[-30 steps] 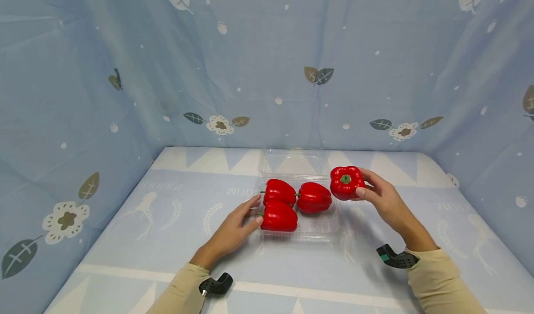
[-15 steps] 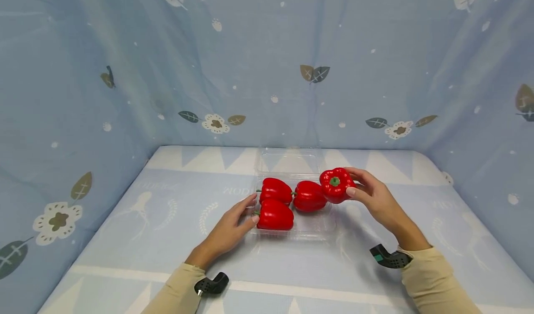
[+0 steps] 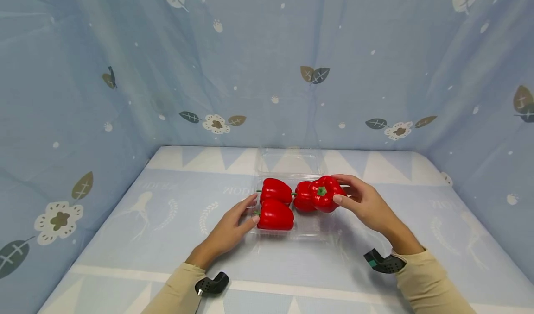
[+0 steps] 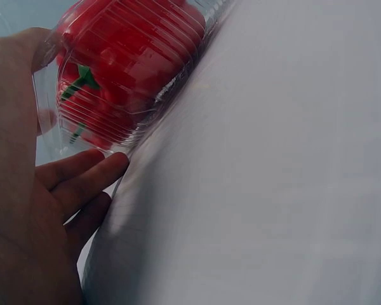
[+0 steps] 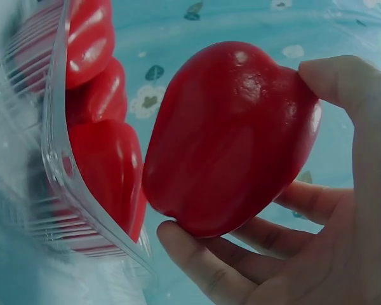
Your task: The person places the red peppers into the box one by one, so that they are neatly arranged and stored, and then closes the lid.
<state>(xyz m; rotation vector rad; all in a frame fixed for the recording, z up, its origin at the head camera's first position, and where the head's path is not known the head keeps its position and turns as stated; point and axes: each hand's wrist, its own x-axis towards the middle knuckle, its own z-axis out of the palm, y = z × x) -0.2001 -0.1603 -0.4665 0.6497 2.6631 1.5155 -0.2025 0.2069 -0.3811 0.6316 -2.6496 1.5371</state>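
A red bell pepper [image 3: 327, 193] with a green stem is held by my right hand [image 3: 363, 205] between thumb and fingers. It overlaps another bell pepper [image 3: 302, 197] in the head view. That one and two more bell peppers, one at the back left [image 3: 276, 191] and one at the front left [image 3: 275, 215], lie in a clear plastic container [image 3: 308, 230]. In the right wrist view the held pepper [image 5: 235, 140] is beside the container's rim [image 5: 51, 149]. My left hand [image 3: 227, 230] rests against the container's left side, fingers fairly straight, fingertips [image 4: 117, 164] at its ribbed wall.
The container's clear lid [image 3: 289, 161] lies folded back behind it. A pale patterned cloth [image 3: 167, 240] covers the table, and a blue printed curtain [image 3: 267, 64] hangs at the back and both sides. Each wrist wears a black device [image 3: 212, 284].
My right hand has carried its bell pepper left and down, from beside the container to over its right part. The left hand stays at the container's left side. The head view has shifted slightly.
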